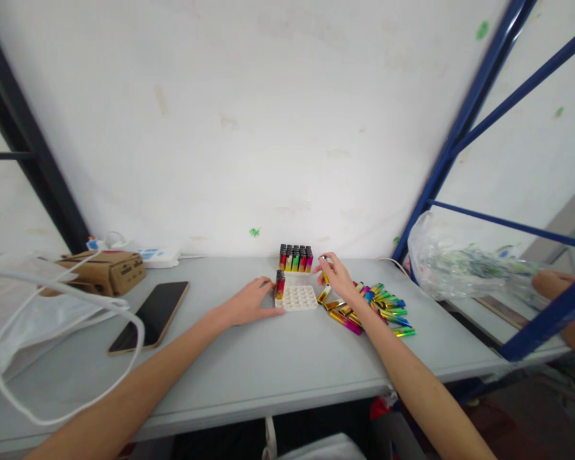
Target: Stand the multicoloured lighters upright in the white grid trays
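Note:
A white tray with rows of round holes [303, 298] rests on the grey desk near the wall. My left hand [249, 302] grips its left side, thumb at the front corner and fingers beside the upright red lighters [280, 285] in its left column. Pinched in my right hand [337, 276], just right of the tray, is a yellow-gold lighter [325, 277] with a dark top, partly covered by the fingers. Under and beside my right forearm lies a loose pile of shiny coloured lighters [346, 321]. Behind the tray, several rows of lighters [296, 259] stand upright, tightly packed.
A phone [149, 317], a cardboard box [106, 271] and a looping white cable [141, 332] lie at left. Blue rack posts [448, 153] and a clear plastic bag [453, 265] are at right. Another person's hand [553, 283] is at the far right.

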Demonstrator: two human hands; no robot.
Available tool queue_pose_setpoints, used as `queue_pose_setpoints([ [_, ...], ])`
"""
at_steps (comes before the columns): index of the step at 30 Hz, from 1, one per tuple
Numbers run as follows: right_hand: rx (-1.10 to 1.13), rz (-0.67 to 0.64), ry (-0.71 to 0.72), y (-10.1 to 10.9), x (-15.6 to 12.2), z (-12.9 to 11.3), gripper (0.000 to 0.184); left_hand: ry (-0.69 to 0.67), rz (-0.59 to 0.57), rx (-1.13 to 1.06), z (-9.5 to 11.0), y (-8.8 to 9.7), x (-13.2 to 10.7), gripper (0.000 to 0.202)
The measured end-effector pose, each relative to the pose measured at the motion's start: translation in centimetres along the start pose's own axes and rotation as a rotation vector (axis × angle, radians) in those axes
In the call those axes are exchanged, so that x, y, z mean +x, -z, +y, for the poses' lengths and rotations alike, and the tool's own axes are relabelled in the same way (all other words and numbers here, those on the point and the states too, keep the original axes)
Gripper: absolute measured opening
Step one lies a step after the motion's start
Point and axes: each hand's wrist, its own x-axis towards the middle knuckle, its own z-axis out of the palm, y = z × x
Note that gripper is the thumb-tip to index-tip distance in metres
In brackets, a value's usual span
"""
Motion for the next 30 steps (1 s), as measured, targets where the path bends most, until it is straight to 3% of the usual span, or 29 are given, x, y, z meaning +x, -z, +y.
queue_pose_setpoints([
  [4, 0.282, -0.115, -0.117, -2.7, -1.2, -1.8, 0.045, 0.001, 0.002, 0.008, -0.1, -0.2, 0.0, 0.070],
  [7, 0.353, -0.163, -0.255, -4.1, -1.9, -2.6, 0.055, -0.014, 0.018, 0.006, -0.1, -0.3, 0.0, 0.068],
  [10, 0.335, -0.117, -0.345, -4.9, -2.2, -2.9, 0.056, -0.023, 0.029, -0.003, -0.2, -0.3, 0.0, 0.068],
  [15, 0.335, -0.048, -0.402, -5.5, -2.5, -3.4, 0.041, -0.031, 0.047, -0.019, -0.2, -0.4, 0.0, 0.066],
  [20, 0.268, -0.008, -0.376, -5.8, -2.6, -3.6, 0.040, -0.033, 0.032, -0.001, -0.5, -0.5, 0.1, 0.067],
  [25, 0.231, -0.036, -0.338, -5.6, -2.4, -2.8, 0.058, -0.019, 0.025, -0.017, -0.4, -0.4, 0.1, 0.069],
  [30, 0.102, -0.063, -0.047, -5.1, -2.3, -2.4, 0.056, -0.023, 0.021, -0.035, -0.2, -0.2, 0.0, 0.069],
])
